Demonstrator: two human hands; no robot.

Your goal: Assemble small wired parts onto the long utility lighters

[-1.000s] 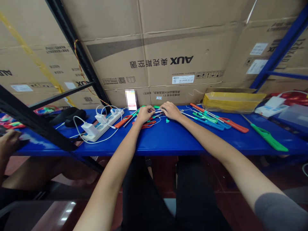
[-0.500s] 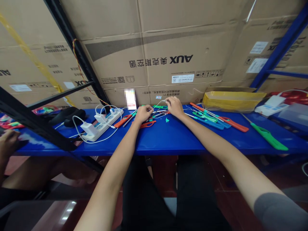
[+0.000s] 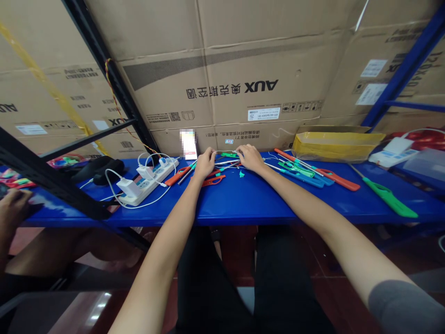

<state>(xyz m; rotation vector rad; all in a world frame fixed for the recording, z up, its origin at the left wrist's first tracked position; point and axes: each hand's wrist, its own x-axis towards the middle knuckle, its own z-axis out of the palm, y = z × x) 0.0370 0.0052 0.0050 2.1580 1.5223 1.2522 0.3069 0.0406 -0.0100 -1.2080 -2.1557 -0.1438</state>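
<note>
One thin pale wire (image 3: pixel 226 151) stretches over the blue worktop (image 3: pixel 243 199) between left hand (image 3: pixel 205 164) and right hand (image 3: pixel 251 158), fingers of each pinched closed near an end — probably featherweight, flexible and kink-prone, so best gripped close to its ends.

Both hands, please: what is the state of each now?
Left hand: fingers closed, pinching a thin white wire.
Right hand: fingers closed, pinching the same wire.
</note>
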